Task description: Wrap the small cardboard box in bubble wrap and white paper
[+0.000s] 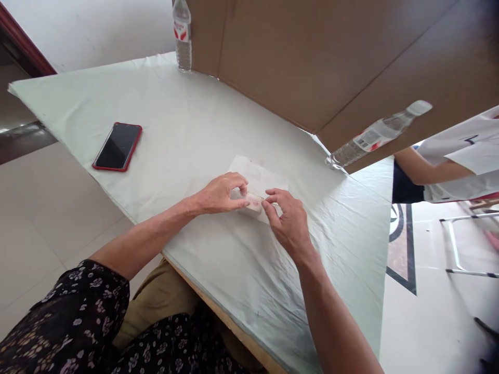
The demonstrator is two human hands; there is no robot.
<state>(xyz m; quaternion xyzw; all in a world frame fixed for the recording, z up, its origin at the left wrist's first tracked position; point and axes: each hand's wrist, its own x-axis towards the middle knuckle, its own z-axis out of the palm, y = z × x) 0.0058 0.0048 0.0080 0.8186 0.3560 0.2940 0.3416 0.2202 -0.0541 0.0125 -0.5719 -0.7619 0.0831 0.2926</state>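
Note:
A thin white sheet of paper [249,170] lies on the cloth-covered table between my hands. Its near part is raised or folded, with faint pinkish marks and a thin yellowish line along it. My left hand [226,193] is at the left end of that line, thumb and fingers curved close on the paper's edge. At the right end, my right hand [286,215] pinches the same line between thumb and fingertip. What exactly forms the line is too small to make out.
A red-cased phone [118,147] lies on the pale tablecloth [175,130] at left. Cardboard panels [288,57] stand behind, with a clear bottle [182,36] at the back and another bottle [378,136] at right. Beyond the table, a person's arm [432,169] and a metal frame [454,246] show.

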